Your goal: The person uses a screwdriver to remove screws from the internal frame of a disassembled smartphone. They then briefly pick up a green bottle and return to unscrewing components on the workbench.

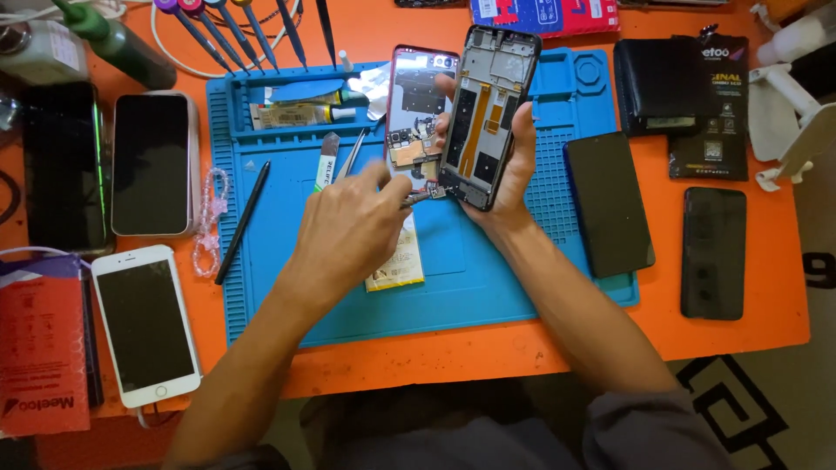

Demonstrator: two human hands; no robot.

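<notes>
My right hand [514,165] holds an opened phone frame [488,109] upright over the blue work mat [488,287], its inner side with orange flex cable facing me. My left hand [353,222] pinches a small metal tool [416,198] with its tip at the lower edge of that frame. Behind the hands a second opened phone body [416,104] with a red rim lies on the mat, its boards exposed. A flat battery [399,261] lies partly under my left hand.
Tweezers [353,155], a spudger blade [326,161] and a black stylus [244,222] lie on the mat. Screwdrivers [235,30] stand at the back. Several phones [146,322] and dark screens [608,202] ring the orange table [766,331]; a black box [662,87] sits at the right.
</notes>
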